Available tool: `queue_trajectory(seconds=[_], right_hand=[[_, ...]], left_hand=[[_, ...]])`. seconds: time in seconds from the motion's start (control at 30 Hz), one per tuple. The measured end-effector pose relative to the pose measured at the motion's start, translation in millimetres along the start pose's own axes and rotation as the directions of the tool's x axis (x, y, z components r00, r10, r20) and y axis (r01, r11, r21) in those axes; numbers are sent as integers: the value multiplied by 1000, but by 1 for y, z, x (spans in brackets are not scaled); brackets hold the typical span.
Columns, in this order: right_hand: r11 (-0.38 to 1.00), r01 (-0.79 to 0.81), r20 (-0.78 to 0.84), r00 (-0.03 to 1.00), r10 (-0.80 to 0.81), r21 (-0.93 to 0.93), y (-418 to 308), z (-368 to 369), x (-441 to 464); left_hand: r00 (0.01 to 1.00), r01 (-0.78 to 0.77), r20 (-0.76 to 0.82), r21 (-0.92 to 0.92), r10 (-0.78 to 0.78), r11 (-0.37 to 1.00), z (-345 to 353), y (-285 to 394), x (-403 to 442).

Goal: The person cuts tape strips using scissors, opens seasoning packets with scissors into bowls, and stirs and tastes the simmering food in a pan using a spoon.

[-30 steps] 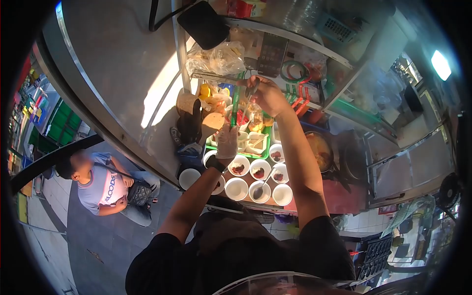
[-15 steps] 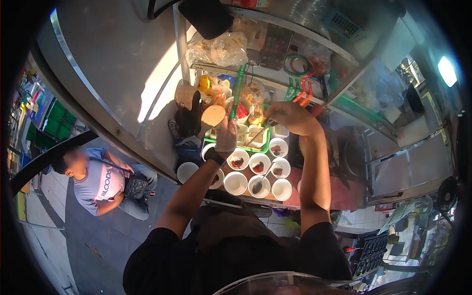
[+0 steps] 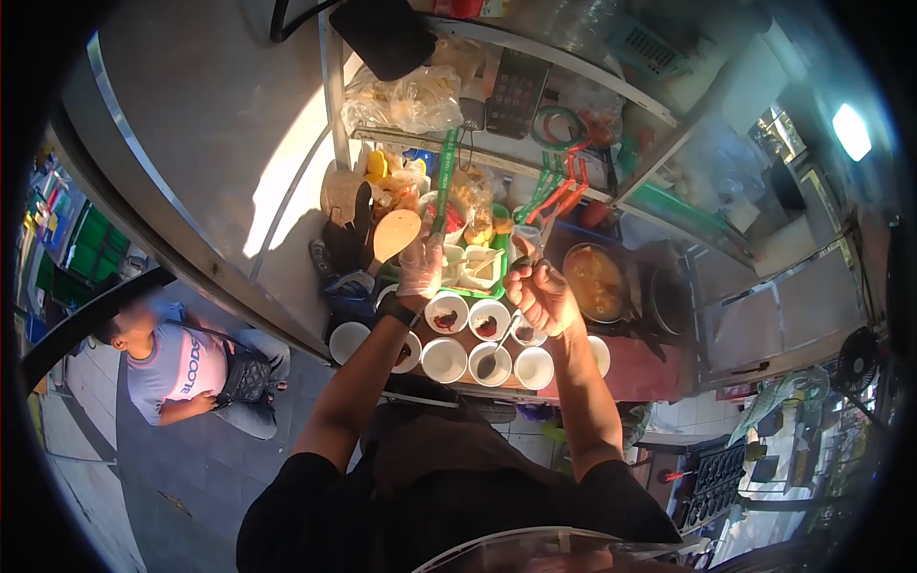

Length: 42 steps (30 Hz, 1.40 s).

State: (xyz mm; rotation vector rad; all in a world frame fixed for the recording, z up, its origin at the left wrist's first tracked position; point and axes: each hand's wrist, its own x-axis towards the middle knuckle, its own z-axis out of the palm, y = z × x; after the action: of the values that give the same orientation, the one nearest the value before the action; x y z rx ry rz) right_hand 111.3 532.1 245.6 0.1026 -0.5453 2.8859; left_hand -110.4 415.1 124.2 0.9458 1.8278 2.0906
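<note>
My left hand (image 3: pixel 420 272), in a clear plastic glove, is raised beside a wooden spoon (image 3: pixel 395 234) and a green strip (image 3: pixel 446 177); its fingers are stretched upward. My right hand (image 3: pixel 544 298) is bare and closed in a pinch on something small and dark, too unclear to name. It hovers over the right side of the white bowls. A bowl (image 3: pixel 446 313) and its neighbour (image 3: pixel 489 321) hold dark red sauce. In the front row, a metal spoon (image 3: pixel 488 365) rests in one bowl. Behind them sits a green tray (image 3: pixel 500 286) of white containers.
A pan of orange broth (image 3: pixel 594 282) stands to the right, beside a dark pan (image 3: pixel 667 298). Red and green handles (image 3: pixel 564 186) stick up behind it. A shelf (image 3: pixel 506 153) with plastic bags runs above. A person (image 3: pixel 186 358) sits at left beyond the cart wall.
My right hand has come down and toward me, from above the tray to over the bowls, uncovering the pan of broth. My left hand's fingers now show more openly. The view has shifted slightly.
</note>
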Motion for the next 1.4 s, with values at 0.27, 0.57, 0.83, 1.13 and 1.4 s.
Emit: queue_trajectory(seconds=[0.27,0.57,0.83,1.13,1.4], right_hand=[[997,78,97,992,-76,-12,45,34,31],[870,327,128,945,-301,-370,14,75,75],[31,362,239,675,-698,-931,12,53,170],[-196,188,270,595,-757,-962,16,88,192],[988,155,-76,985,-156,-16,-5,69,98]], left_hand=[[1000,13,-16,-7,-13,1000,-1,25,0],[999,-44,10,43,43,998,-6,32,-3],[994,-102,35,31,101,994,-5,16,-3],[999,1,53,-161,8,987,-4,51,-9],[983,-160,63,-130,170,978,-10,16,-8]])
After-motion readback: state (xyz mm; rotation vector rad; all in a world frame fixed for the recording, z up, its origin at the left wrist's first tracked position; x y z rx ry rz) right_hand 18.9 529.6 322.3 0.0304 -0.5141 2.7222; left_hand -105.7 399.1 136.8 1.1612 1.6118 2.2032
